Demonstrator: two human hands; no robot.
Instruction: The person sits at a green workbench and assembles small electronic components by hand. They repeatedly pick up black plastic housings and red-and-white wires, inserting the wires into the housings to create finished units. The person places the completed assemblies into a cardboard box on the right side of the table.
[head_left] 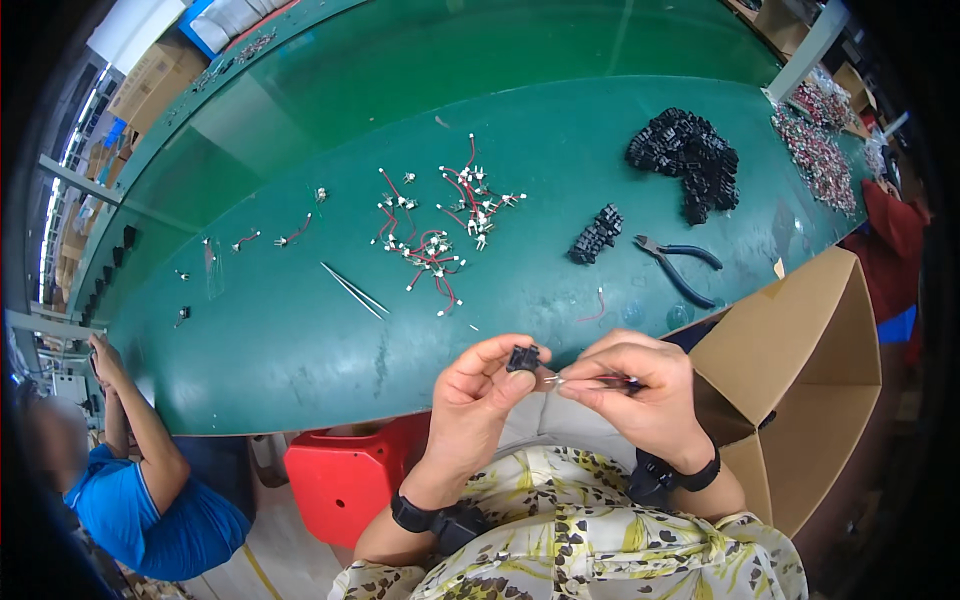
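Head view, clock positions from its centre. Left hand (468,398), 6 o'clock: I see thumb and fingers pinched together on a black connector housing (522,358). Right hand (652,386), 4 o'clock: thumb and fingertips closed on a thin lead (552,380), pale end toward the housing; whether they touch, I cannot tell. On the green worktable (270,350): diagonal cutters (660,250), 3 o'clock; heap of black plastic parts (690,155), 2 o'clock; white-ended red leads (432,245), 11 o'clock; tweezers (352,288), 9 o'clock.
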